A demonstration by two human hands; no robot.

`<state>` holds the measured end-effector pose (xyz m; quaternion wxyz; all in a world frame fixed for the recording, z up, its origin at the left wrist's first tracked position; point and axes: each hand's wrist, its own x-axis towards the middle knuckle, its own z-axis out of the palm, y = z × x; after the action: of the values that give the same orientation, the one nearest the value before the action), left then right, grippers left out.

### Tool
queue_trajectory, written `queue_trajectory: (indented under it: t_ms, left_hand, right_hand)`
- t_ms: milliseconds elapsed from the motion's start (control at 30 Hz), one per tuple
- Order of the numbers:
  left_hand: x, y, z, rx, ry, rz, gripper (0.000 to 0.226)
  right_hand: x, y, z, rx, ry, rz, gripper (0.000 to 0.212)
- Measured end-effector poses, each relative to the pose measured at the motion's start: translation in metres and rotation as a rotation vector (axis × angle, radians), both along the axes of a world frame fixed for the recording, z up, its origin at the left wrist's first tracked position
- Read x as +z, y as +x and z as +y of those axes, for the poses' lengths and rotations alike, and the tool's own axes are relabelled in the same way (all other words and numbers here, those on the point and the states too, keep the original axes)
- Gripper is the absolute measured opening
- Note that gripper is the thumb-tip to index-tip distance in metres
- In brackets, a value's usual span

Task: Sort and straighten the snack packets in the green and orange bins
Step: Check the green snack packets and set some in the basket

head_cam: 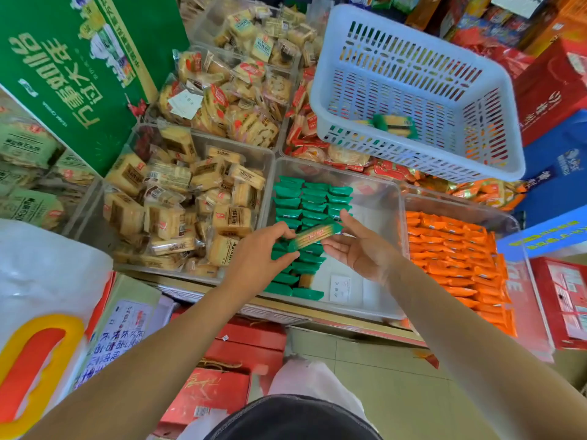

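Observation:
A green snack packet (313,236) hangs above the clear bin of green packets (378,185). My left hand (260,252) pinches its lower left end. My right hand (359,246) is open, palm up, its fingertips touching the packet's right end. Below the hands, green packets (309,198) lie stacked in neat rows along the bin's left half; its right half shows bare white floor with a paper label (340,289). The neighbouring clear bin to the right (460,203) holds tightly rowed orange packets (457,258).
A white slotted basket (413,147) sits tilted above the bins with a green packet (395,125) inside. Left of the green bin stands a bin of beige cracker packs (178,201). Red boxes (228,369) and a tiled floor lie below the shelf edge.

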<state>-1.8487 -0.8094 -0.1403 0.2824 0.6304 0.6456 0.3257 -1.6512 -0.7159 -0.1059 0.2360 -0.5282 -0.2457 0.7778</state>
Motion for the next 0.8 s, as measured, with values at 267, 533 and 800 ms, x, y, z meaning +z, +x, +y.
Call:
queue_trajectory:
  t_ms: [267,533,800]
  left_hand:
    - [-0.012,0.000,0.035,-0.092,-0.050,0.441,0.053]
    - [-0.025,0.011,0.084,-0.204,-0.251,0.934,0.071]
    - [-0.030,0.010,0.085,-0.221,-0.302,1.020,0.074]
  right_hand:
    - [-0.025,0.004,0.046,-0.065,0.204,-0.164,0.033]
    - [-0.028,-0.001,0.082,0.051,0.530,-0.387,0.033]
    - [-0.032,-0.017,0.098,0.173,0.767,-0.462,0.035]
